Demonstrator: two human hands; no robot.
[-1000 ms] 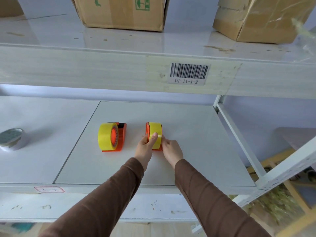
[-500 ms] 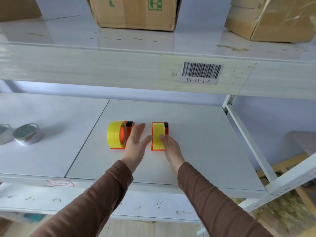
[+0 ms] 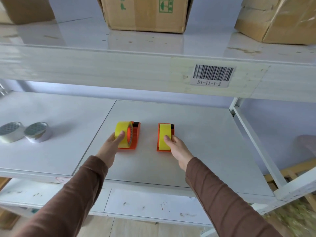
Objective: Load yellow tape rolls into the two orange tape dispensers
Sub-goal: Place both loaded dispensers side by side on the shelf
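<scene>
Two orange tape dispensers stand side by side on the white shelf (image 3: 196, 151), each with a yellow tape roll seated in it. My left hand (image 3: 111, 145) grips the left yellow roll (image 3: 122, 132) in the left dispenser (image 3: 136, 135), thumb on the roll's face. My right hand (image 3: 177, 147) grips the right yellow roll (image 3: 165, 134) in the right dispenser (image 3: 159, 149), thumb on the roll's front. Both dispensers rest flat on the shelf, about a hand's width apart.
Two silver tape rolls (image 3: 36, 131) lie at the shelf's left. The upper shelf beam (image 3: 119, 72) with a barcode label (image 3: 212, 76) hangs above, carrying cardboard boxes (image 3: 147, 13). A white upright post (image 3: 256, 146) bounds the right side.
My left hand left the right dispenser, crossed to the left one and closed on its roll. My right hand stayed on the right roll. The view shifted left.
</scene>
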